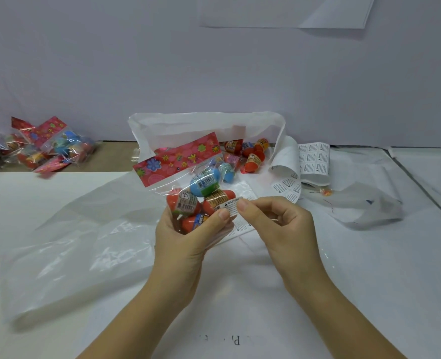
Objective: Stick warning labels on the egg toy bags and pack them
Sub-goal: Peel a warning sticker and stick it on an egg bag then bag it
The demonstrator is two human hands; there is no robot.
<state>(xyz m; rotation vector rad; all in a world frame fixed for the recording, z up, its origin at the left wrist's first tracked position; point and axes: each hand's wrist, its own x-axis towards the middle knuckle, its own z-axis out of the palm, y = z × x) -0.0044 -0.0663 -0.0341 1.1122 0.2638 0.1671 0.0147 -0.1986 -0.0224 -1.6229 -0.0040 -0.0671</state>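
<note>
Fingers (243,206) of the right hand (276,221) are pinched together on the right edge of a warning label (231,206), laying it against the front of the egg toy bag (188,182). The left hand (185,239) is wrapped round the bag's lower end from beneath, with the thumb pressed on the film just beside the label. Judged purpose: to hold the slack film taut over the eggs so the label seats flat. The bag is held above the table (369,294), tilted, with its red flowered header uppermost and away from the person. In my judgement the label is not yet smoothed down.

Left of the hands a large clear plastic bag (71,242) lies flat, probably the packing bag. Behind the hands, label sheets (310,161) curl in a loose heap near the right hand. Farther back an open white bag (206,123) holds more egg toy packs, presumably unlabelled stock. At far left a pile of bags (45,146) sits well apart. Nothing appears to obstruct either hand. Crumpled film (369,206) at right lies off the working line.
</note>
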